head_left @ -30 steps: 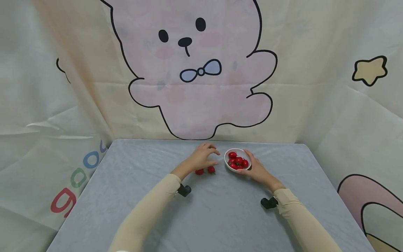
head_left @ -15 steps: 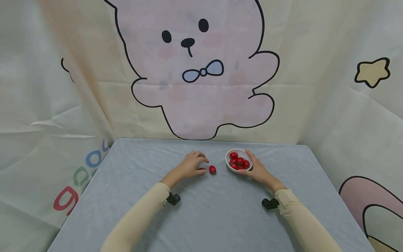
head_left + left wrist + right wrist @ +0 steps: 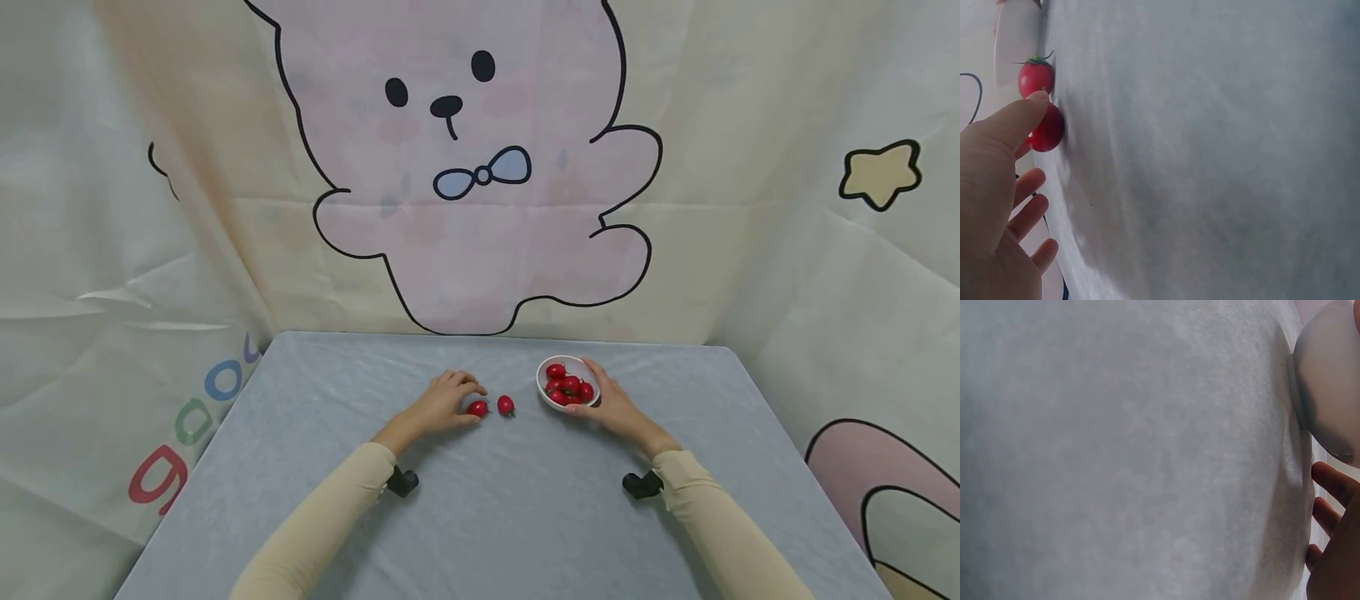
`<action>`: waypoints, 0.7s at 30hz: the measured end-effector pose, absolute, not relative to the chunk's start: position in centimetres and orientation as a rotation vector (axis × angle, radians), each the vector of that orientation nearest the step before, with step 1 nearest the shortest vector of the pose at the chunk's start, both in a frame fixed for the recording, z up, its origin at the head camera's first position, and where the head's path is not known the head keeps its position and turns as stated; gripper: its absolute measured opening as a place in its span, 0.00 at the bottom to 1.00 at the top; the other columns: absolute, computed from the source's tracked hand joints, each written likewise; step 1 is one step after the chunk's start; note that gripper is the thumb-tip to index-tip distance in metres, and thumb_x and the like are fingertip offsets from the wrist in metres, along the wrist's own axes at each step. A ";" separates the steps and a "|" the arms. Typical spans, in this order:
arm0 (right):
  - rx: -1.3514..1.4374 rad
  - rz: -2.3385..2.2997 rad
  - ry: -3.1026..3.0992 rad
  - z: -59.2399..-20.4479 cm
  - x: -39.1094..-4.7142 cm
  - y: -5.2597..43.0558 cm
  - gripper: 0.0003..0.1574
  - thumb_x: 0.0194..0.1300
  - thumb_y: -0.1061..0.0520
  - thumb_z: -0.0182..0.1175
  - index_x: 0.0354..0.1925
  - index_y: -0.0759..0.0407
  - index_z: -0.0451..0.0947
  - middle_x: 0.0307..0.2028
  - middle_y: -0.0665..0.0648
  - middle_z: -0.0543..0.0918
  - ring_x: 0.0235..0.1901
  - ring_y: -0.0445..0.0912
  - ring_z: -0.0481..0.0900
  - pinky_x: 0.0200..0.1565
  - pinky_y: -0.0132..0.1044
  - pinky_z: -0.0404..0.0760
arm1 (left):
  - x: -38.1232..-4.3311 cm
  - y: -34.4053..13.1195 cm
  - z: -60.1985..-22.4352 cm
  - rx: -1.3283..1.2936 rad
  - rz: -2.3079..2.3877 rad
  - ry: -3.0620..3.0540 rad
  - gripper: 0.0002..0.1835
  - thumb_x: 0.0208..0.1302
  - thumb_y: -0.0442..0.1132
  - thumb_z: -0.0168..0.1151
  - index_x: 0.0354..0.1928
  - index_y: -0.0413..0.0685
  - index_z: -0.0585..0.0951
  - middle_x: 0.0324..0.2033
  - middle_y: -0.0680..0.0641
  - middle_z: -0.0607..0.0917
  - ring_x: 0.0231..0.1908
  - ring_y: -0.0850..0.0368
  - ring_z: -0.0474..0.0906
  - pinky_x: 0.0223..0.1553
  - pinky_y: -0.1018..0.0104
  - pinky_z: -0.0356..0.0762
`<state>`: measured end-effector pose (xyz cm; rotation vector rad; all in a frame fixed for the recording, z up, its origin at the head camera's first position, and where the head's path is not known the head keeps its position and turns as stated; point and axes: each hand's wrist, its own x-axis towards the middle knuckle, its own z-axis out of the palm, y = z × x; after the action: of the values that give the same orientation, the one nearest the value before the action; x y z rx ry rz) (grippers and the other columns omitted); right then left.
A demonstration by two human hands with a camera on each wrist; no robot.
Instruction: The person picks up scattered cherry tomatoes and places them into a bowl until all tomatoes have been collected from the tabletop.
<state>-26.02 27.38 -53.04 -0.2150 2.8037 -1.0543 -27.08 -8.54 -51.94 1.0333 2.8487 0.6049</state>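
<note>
My left hand [image 3: 442, 404] is at a small red cherry tomato [image 3: 477, 408] on the cloth, thumb below it and fingers curving past its far side, with a gap showing. In the left wrist view the thumb overlaps that tomato [image 3: 1047, 131]. A second cherry tomato [image 3: 506, 406], green stem on, lies just to its right. The right hand [image 3: 617, 408] holds a small white bowl [image 3: 542, 390] by its right side, thumb at the near rim and fingers at the far rim. Several cherry tomatoes [image 3: 570, 385] are in the bowl. The right wrist view shows the bowl's outer wall [image 3: 1332, 381].
A grey-blue cloth [image 3: 517, 517] covers the table, whose far edge meets a cream curtain [image 3: 697, 275] printed with a pink bear. Further printed curtains [image 3: 862, 317] stand along both sides. A black wrist camera [image 3: 402, 482] sits on each wrist.
My left hand has moved left, away from the bowl's side, and come down around the left tomato, which now shows between thumb and fingers. The right hand and bowl have stayed put.
</note>
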 end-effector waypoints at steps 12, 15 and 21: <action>-0.201 -1.036 2.797 -53.0 -26.0 27.4 0.70 0.54 0.30 0.68 0.79 0.45 0.37 0.75 0.67 0.55 0.73 0.68 0.55 0.65 0.73 0.59 | -26.7 -8.7 -52.6 1.040 0.558 2.849 0.23 0.63 0.52 0.67 0.59 0.57 0.79 0.58 0.48 0.76 0.59 0.48 0.69 0.61 0.45 0.68; -0.199 -1.038 2.796 -53.0 -26.0 27.5 0.70 0.55 0.30 0.68 0.79 0.46 0.37 0.75 0.67 0.54 0.73 0.68 0.54 0.65 0.73 0.59 | -26.8 -8.5 -52.4 1.057 0.554 2.844 0.22 0.64 0.51 0.67 0.59 0.58 0.79 0.59 0.48 0.76 0.59 0.49 0.69 0.61 0.46 0.68; -0.208 -1.039 2.803 -53.1 -26.0 27.5 0.70 0.54 0.29 0.68 0.79 0.47 0.38 0.75 0.67 0.55 0.73 0.68 0.55 0.65 0.72 0.61 | -26.9 -8.3 -52.1 1.089 0.537 2.847 0.18 0.64 0.50 0.67 0.54 0.57 0.82 0.58 0.48 0.77 0.56 0.49 0.71 0.58 0.47 0.69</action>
<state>-26.04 27.46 -53.14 -0.2083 2.8028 -1.0389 -26.87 -8.32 -52.12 1.0886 2.8474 0.5369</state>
